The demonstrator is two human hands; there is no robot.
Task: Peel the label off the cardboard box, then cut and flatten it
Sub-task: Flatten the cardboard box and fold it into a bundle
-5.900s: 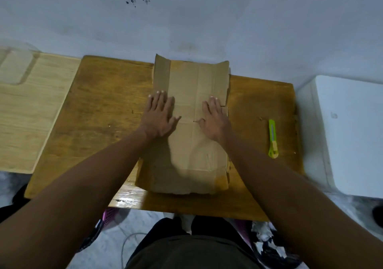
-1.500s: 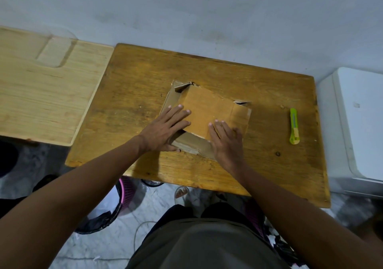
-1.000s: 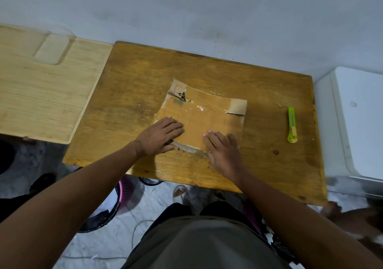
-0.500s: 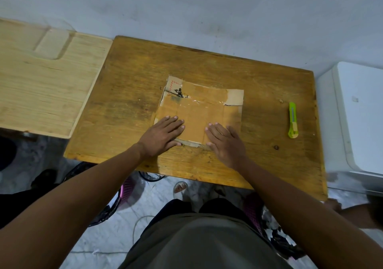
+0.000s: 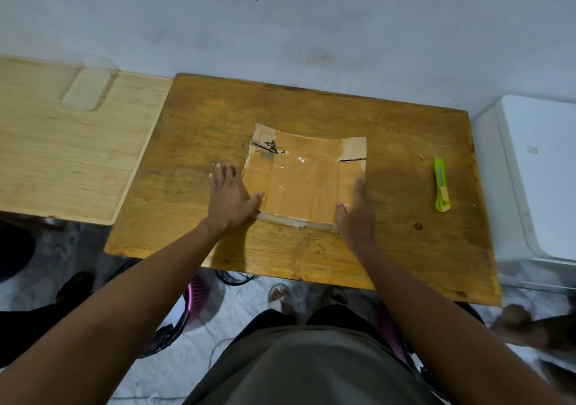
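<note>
**Box folded flat, our hands at its two sides**

We've got the box [image 5: 304,180] lying flat near the middle of the table [image 5: 311,255], a bit closer to the near edge than the far one. Clear tape shines across its top, and its far corners curl up slightly. Our left hand [image 5: 229,197] sits at the box's left edge, palm down on the table, fingers spread and straight, thumb reaching onto the near-left corner. It grips nothing. Our right hand [image 5: 357,209] stands on its edge against the box's right side, fingers together and straight, thumb touching the near-right corner, also holding nothing. Both arms stretch forward over the near edge. The knife [image 5: 441,184] lies well apart, near the right edge.
</note>
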